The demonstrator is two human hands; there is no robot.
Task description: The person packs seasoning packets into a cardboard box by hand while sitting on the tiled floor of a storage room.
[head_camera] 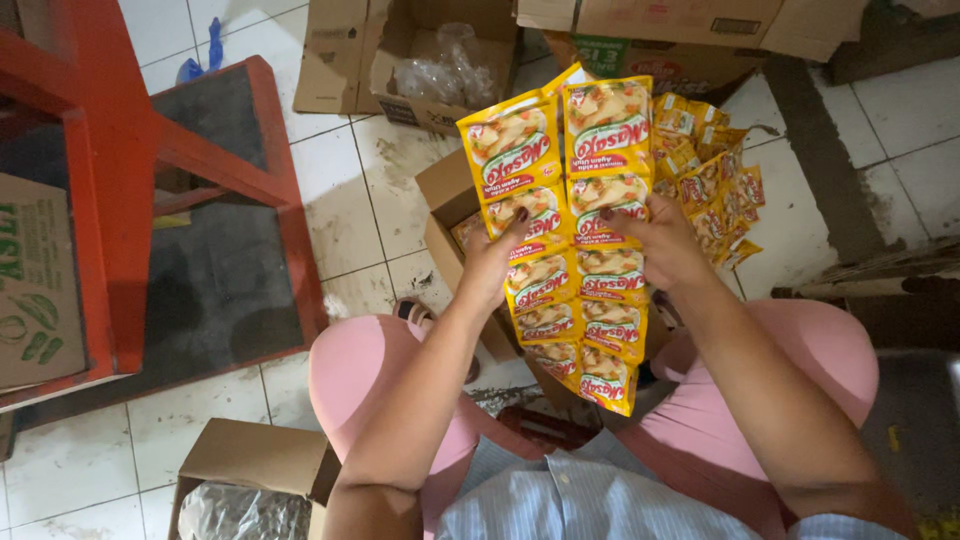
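Both hands, left hand (492, 262) and right hand (662, 240), pinch a glossy yellow double strip of flat foil sachets (575, 240) above an open, creased cardboard box (445, 200).

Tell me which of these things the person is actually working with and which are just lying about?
In hand:
- left hand and right hand, gripping the yellow sachet strips
- open box below the strips
- pile of yellow sachets behind

Lying about:
- red stool
- box with clear plastic bags
- box with a plastic liner
- printed carton
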